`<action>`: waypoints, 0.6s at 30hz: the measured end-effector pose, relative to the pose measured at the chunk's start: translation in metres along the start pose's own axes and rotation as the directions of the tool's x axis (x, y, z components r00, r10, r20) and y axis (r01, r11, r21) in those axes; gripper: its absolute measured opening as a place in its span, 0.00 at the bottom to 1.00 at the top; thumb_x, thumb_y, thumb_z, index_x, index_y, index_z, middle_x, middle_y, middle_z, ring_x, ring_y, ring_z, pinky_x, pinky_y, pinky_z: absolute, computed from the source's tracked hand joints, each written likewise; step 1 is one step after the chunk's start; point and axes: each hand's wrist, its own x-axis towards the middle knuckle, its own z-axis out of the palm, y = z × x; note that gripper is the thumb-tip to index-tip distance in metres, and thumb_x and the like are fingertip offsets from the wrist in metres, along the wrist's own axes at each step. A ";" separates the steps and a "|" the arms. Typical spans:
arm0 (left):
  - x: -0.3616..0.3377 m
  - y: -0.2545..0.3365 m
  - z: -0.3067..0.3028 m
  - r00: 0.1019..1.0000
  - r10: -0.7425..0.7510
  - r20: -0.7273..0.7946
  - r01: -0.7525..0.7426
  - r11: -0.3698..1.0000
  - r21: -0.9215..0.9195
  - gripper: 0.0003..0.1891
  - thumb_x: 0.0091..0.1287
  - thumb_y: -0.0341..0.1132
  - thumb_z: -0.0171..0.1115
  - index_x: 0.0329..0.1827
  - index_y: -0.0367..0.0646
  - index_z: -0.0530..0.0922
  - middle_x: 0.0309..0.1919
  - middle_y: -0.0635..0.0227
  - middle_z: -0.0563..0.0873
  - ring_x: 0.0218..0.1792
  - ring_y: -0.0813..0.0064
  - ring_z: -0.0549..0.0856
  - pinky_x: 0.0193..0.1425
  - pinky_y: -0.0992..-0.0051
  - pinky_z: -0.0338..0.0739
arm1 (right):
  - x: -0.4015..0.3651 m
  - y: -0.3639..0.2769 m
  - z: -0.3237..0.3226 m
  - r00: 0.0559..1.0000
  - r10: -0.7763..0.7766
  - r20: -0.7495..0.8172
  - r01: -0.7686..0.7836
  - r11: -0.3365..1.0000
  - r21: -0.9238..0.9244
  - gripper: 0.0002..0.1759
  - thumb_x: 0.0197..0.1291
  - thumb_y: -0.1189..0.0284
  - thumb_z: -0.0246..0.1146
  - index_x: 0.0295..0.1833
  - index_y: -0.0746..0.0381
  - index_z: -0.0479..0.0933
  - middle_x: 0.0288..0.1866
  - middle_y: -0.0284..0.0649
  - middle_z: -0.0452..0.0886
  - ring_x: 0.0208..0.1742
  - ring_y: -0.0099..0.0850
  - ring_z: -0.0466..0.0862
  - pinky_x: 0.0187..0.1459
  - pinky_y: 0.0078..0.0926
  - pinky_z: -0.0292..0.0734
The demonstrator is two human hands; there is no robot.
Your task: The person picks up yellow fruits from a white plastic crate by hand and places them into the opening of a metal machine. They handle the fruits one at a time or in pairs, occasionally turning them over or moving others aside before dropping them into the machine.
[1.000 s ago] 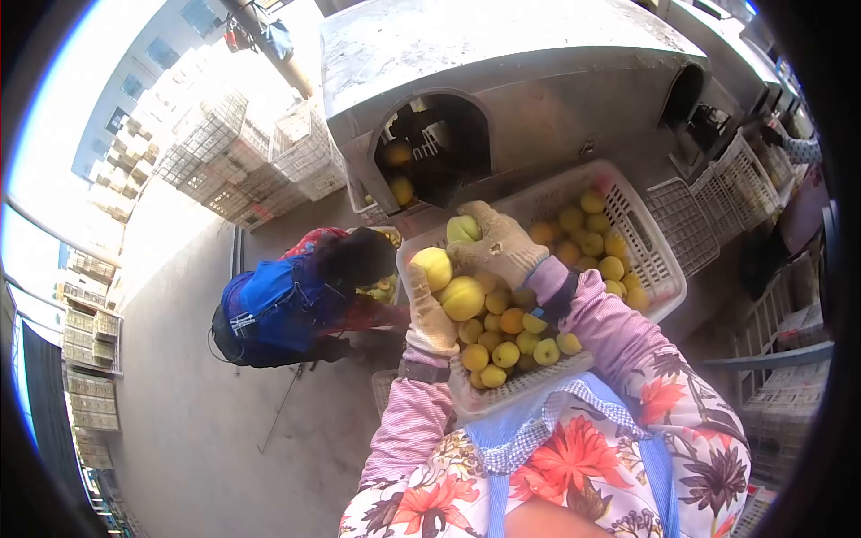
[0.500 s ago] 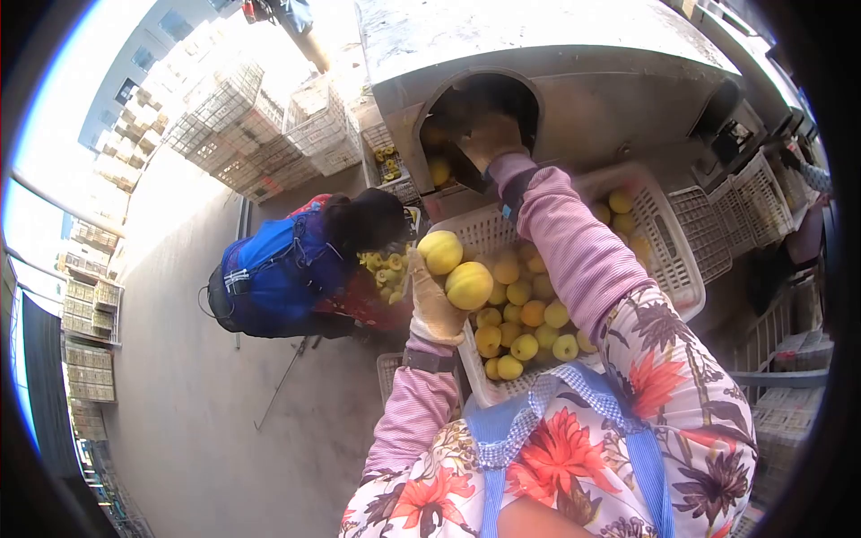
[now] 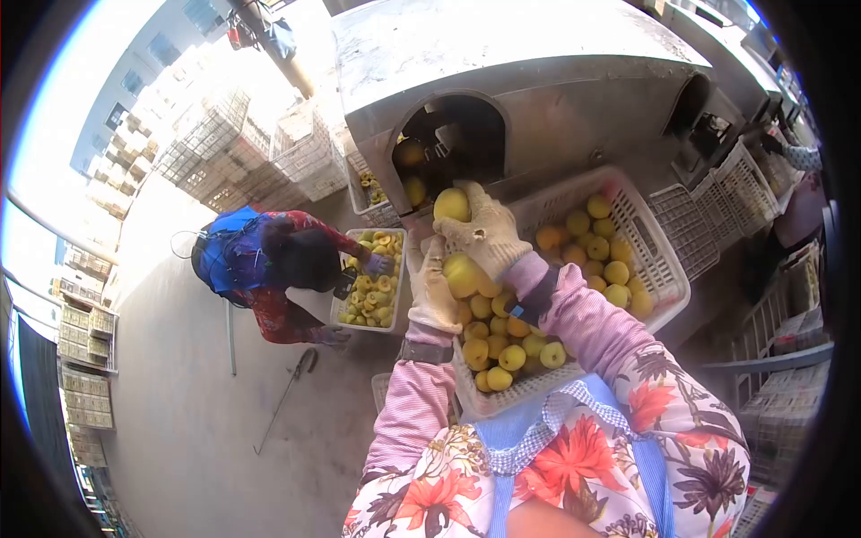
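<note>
My left hand (image 3: 434, 291), in a pale glove, is closed on a yellow fruit (image 3: 461, 274) above the near crate. Just beside it, my right hand (image 3: 487, 231), in a worn glove, grips another yellow fruit (image 3: 451, 205). Below both hands lies a white plastic crate (image 3: 489, 403) holding several yellow and orange fruits (image 3: 512, 358). A second crate (image 3: 662, 260) with similar fruits stands to the right. Ahead is a metal machine (image 3: 574, 117) with a dark arched opening (image 3: 462, 134), where more fruit shows at the left edge.
A co-worker (image 3: 269, 260) bends at the left, one gloved hand over a crate (image 3: 401, 313) of cut fruit. Stacked crates (image 3: 215, 148) stand beyond. A hooked metal rod (image 3: 284, 394) lies on the floor. Part of another person (image 3: 801, 160) shows at the far right.
My right hand has come out of the machine's opening to beside my left hand, with a fruit in its grip. The co-worker has shifted left, now reaching over the crate of cut fruit.
</note>
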 end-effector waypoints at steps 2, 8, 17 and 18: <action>0.003 0.006 -0.021 0.979 -0.201 -0.019 0.196 0.971 -0.134 0.25 0.80 0.40 0.56 0.77 0.51 0.63 0.62 0.62 0.80 0.59 0.68 0.83 0.62 0.67 0.83 | 0.028 0.008 -0.005 0.961 -0.271 -0.053 0.240 0.916 -0.322 0.33 0.60 0.57 0.68 0.66 0.64 0.71 0.55 0.55 0.83 0.58 0.53 0.82 0.60 0.46 0.76; -0.012 0.010 -0.016 0.983 0.178 -0.037 -0.153 0.921 0.359 0.29 0.66 0.28 0.65 0.70 0.36 0.67 0.56 0.62 0.83 0.53 0.71 0.86 0.57 0.73 0.84 | 0.119 0.036 0.041 0.964 -0.267 0.008 0.230 0.813 -0.535 0.36 0.66 0.54 0.64 0.71 0.65 0.67 0.57 0.56 0.82 0.60 0.53 0.81 0.59 0.47 0.76; -0.019 0.005 -0.007 0.870 0.477 0.125 -0.420 0.582 0.696 0.21 0.75 0.31 0.58 0.69 0.36 0.71 0.56 0.62 0.82 0.53 0.69 0.86 0.56 0.74 0.84 | 0.040 0.007 -0.003 0.960 -0.260 -0.101 0.271 0.955 0.119 0.42 0.66 0.57 0.69 0.79 0.61 0.60 0.71 0.56 0.75 0.73 0.47 0.75 0.71 0.38 0.71; -0.019 0.003 -0.003 0.898 0.434 0.071 -0.388 0.708 0.590 0.20 0.74 0.30 0.59 0.67 0.35 0.73 0.57 0.61 0.82 0.55 0.68 0.85 0.59 0.73 0.83 | 0.016 0.023 0.008 0.977 -0.212 -0.004 0.204 0.934 0.293 0.40 0.64 0.51 0.66 0.73 0.65 0.65 0.66 0.59 0.78 0.70 0.54 0.76 0.70 0.43 0.70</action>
